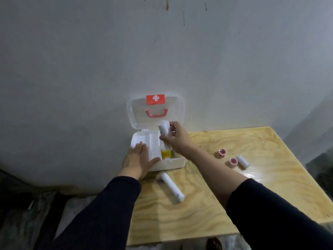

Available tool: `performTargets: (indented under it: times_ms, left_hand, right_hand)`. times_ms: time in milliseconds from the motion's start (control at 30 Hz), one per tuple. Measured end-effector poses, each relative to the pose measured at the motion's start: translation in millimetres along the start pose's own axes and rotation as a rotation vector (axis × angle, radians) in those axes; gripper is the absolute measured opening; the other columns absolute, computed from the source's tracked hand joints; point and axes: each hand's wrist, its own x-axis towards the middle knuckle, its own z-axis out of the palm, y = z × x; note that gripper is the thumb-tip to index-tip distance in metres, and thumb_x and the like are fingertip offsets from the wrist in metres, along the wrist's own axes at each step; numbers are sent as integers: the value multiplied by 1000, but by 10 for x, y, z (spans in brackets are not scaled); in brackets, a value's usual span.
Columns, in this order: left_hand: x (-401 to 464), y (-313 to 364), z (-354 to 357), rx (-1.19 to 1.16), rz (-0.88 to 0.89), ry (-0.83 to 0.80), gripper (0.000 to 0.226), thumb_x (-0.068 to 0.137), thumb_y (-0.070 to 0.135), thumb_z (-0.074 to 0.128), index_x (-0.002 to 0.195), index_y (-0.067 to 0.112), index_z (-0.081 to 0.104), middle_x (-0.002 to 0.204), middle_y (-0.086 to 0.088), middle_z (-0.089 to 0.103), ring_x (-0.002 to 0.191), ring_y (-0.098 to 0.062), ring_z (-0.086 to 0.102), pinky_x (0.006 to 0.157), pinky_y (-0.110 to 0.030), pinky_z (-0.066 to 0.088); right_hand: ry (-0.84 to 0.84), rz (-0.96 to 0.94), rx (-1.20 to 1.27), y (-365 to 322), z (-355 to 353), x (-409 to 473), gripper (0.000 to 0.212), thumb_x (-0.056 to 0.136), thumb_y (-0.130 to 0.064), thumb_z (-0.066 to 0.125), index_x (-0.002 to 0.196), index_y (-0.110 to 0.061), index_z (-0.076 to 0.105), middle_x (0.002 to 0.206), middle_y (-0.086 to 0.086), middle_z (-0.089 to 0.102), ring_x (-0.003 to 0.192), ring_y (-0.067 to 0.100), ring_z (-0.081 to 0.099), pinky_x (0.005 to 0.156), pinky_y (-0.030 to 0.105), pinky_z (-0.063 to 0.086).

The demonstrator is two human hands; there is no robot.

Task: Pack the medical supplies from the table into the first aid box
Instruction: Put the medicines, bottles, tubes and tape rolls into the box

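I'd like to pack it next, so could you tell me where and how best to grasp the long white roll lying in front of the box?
Pinch the long white roll across its middle from above: it lies flat on the table, ends free, sides clear.

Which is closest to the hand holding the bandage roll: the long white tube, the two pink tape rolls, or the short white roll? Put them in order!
From the right hand:
1. Long white tube, in front of the box.
2. Two pink tape rolls, off to the right; too close to call.
3. Short white roll, farthest right.
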Motion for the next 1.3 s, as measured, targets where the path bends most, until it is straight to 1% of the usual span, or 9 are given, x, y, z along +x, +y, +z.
performTargets:
  times_ms: [133, 300, 433, 567, 700, 867, 967, 1100, 1300]
  left_hand:
    - [21, -60, 74, 32, 36, -23, 87, 92, 67, 19, 153, 7, 4, 163, -12, 3, 150, -23, 4, 123, -37, 4]
    - [67, -77, 148, 49, 36, -32, 88, 91, 68, 16, 153, 7, 0, 163, -10, -4, 151, -21, -3, 122, -37, -2]
    - [65, -77, 165, 69, 32, -44, 90, 91, 68, 14, 153, 5, -3, 163, -10, -7, 151, -22, -5, 122, -37, -3]
    - [48, -81, 158, 59, 38, -44, 89, 92, 66, 13, 153, 4, -4, 163, -11, -8, 150, -22, -6, 122, -37, -5]
    - [43, -92, 158, 60, 48, -22, 88, 92, 66, 14, 153, 3, -2, 163, -12, -6, 151, -22, -5, 122, -37, -4]
    - [56, -87, 170, 70, 43, -21, 87, 93, 66, 15, 153, 4, 0, 163, -11, -4, 151, -22, -3, 122, -38, -2]
    - [47, -86, 174, 65, 48, -21, 87, 93, 65, 16, 153, 5, 0, 163, -11, -4, 151, -22, -3, 122, -37, -3]
    - [41, -95, 173, 65, 52, -23, 86, 93, 65, 16, 153, 5, 0, 163, -11, -4, 151, -22, -3, 122, -37, -3]
    - [58, -107, 187, 70, 50, -34, 86, 93, 65, 15, 153, 6, -1, 163, -10, -5, 151, -21, -4, 122, -37, -3]
  right_hand:
    - [-13, 82, -44, 196, 214, -106, 53, 86, -14, 66, 132, -11, 39, 118, 5, 54, 102, 18, 53, 89, 35, 50]
    - [6, 86, -127, 270, 300, -162, 50, 88, -11, 62, 131, -8, 38, 123, 14, 58, 93, 21, 57, 63, 19, 42]
    - [-10, 100, -221, 298, 284, -150, 52, 86, -11, 62, 132, -10, 40, 130, 13, 55, 116, 25, 55, 82, 28, 45]
    - [-17, 71, -312, 269, 237, -178, 54, 85, -11, 65, 134, -12, 42, 134, 10, 54, 124, 23, 52, 97, 32, 43]
    - [99, -55, -409, 254, 138, -279, 34, 84, -8, 64, 117, -8, 58, 107, 6, 63, 97, 18, 57, 80, 23, 43]
    - [197, -143, -467, 521, 184, -579, 16, 84, -12, 60, 99, -8, 66, 94, 7, 69, 90, 24, 61, 75, 34, 49]
    - [80, -108, -513, 727, 360, -748, 20, 86, -16, 59, 104, -12, 68, 99, 6, 70, 90, 23, 64, 78, 34, 52]
    - [-59, 53, -649, 986, 589, -804, 38, 90, -33, 55, 123, -13, 56, 122, 7, 59, 112, 28, 56, 86, 38, 48]
    - [-18, 112, -622, 1153, 527, -752, 30, 88, -23, 57, 115, -10, 61, 112, 11, 61, 103, 31, 58, 80, 37, 47]
